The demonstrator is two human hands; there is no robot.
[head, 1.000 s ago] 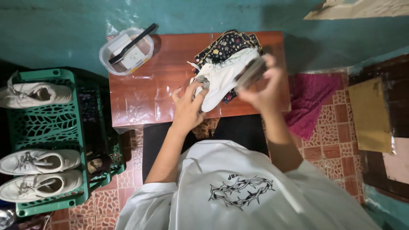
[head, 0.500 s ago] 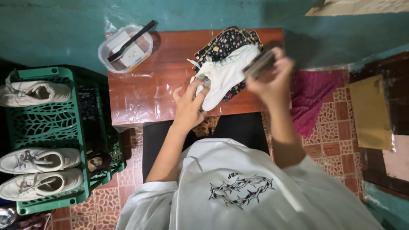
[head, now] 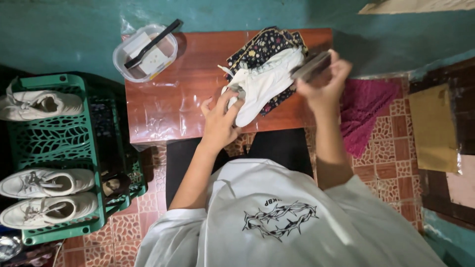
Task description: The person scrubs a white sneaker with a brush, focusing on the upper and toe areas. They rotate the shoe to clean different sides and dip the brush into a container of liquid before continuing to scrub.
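A white sneaker (head: 262, 86) lies on a dark flowered cloth (head: 262, 47) on the small red-brown table (head: 173, 104). My left hand (head: 220, 118) grips the sneaker at its heel end and steadies it. My right hand (head: 324, 84) holds a brush (head: 311, 66) against the sneaker's toe end; the brush is blurred.
A clear plastic tub (head: 146, 52) with a black-handled brush across it stands at the table's back left. A green plastic crate (head: 54, 148) on the left carries three white sneakers. A magenta cloth (head: 366, 113) lies on the tiled floor to the right, beside a brown board (head: 435, 128).
My right hand with the brush has shifted along the sneaker's toe end. My left hand has kept its hold on the sneaker.
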